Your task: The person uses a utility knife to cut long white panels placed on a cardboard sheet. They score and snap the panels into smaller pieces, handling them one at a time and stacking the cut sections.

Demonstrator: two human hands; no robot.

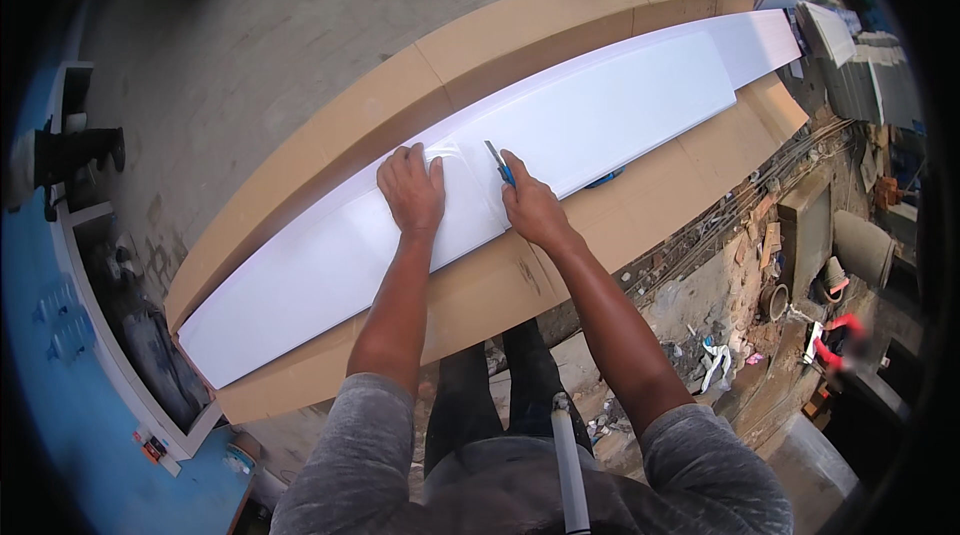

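A long white panel (620, 100) lies across an opened cardboard wrapping (570, 240) in front of me. My left hand (412, 193) rests on the panel with its fingers stretched out, holding nothing. To its right, my right hand (538, 207) is closed around a blue utility knife (505, 170). The knife's blade sticks out, pointing away from me over the white surface; whether it touches the panel I cannot tell. Between my hands the surface looks glossy and creased, like clear film. A small blue thing (605, 178) shows at the panel's near edge, mostly hidden.
A raised cardboard flap (330, 135) runs along the panel's far side. Rubble and rods (720, 245) cover the ground at the right, near stacked grey sheets (875, 80). Blue surfaces (100, 415) stand at the left. A person's dark-clad leg (80, 157) shows at the far left.
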